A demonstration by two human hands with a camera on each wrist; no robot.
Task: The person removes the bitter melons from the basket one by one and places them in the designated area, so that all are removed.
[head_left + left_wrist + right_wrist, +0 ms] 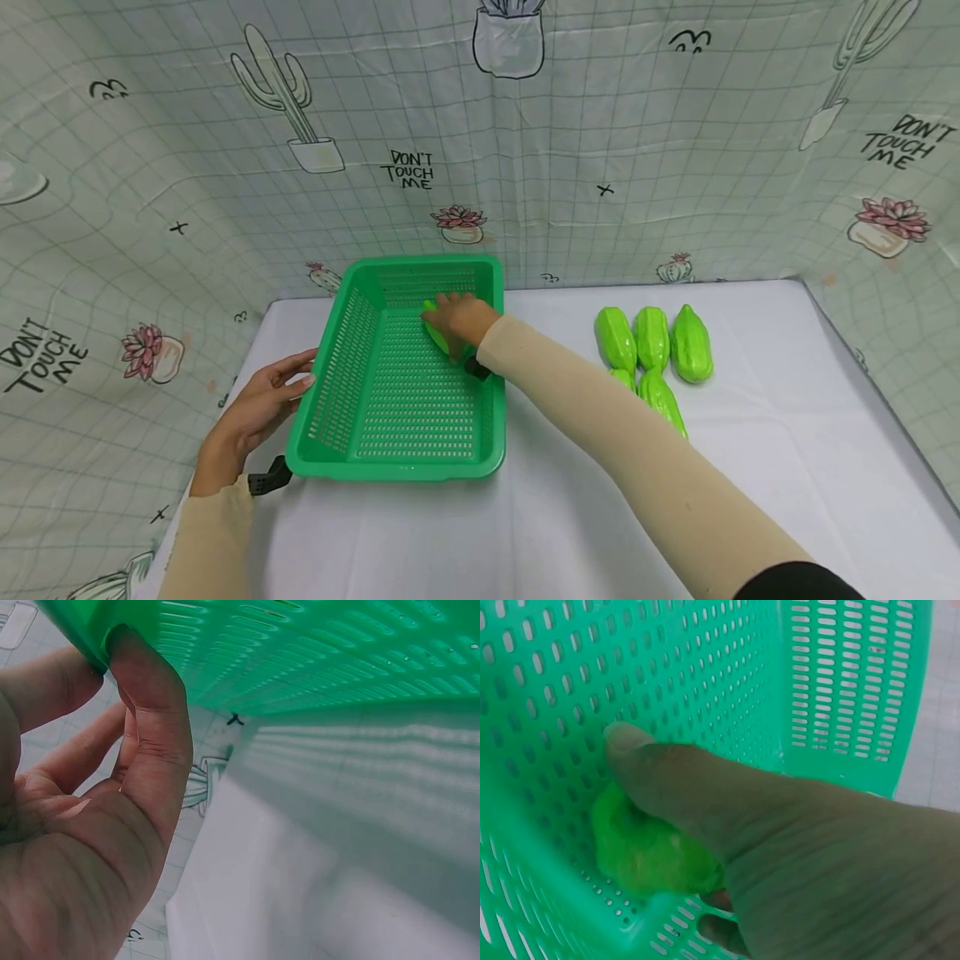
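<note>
A green plastic basket (416, 471) with slotted sides stands on the white table. At its left rim, my left hand (258, 408) pinches the edge; the left wrist view shows the thumb (154, 712) against the basket wall (315, 645). Inside the basket, towards the right side, my right hand (463, 321) grips a bright green ribbed vegetable (435, 333) from above. In the right wrist view, the hand (727, 802) partly covers that vegetable (649, 855), which looks blurred and lies low in the basket near a corner.
To the right of the basket, several more green ribbed vegetables (692, 346) lie on the white tablecloth (780, 400). My right forearm (600, 417) partly hides the nearer ones. A patterned cloth backdrop (517, 150) rises behind the table and along both sides.
</note>
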